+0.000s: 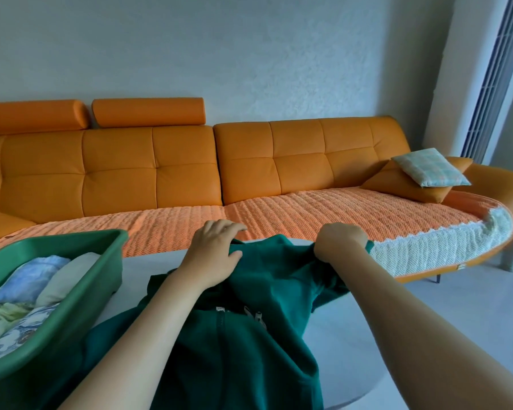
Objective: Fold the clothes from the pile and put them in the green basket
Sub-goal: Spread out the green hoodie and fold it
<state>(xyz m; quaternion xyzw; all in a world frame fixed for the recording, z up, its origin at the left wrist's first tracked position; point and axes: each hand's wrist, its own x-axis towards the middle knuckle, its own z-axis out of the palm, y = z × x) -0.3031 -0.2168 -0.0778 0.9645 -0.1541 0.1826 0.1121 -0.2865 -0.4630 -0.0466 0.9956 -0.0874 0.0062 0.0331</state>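
A dark green garment (249, 335), a zipped top judging by its drawstrings, lies spread on the pale bench (347, 344) at lower centre of the frame, with its far edge lifted. The left hand (216, 253) pinches that edge, thumb on top and fingers behind. The right hand (339, 244) has its grip closed in a fist on a bunch of the same edge. The green basket (113, 255) sits at lower left and holds folded clothes (27, 288). The fabric looks thick, soft and limp, so it will probably sag and wrinkle rather than slip. It is best held at the shoulders or corners and pulled taut.
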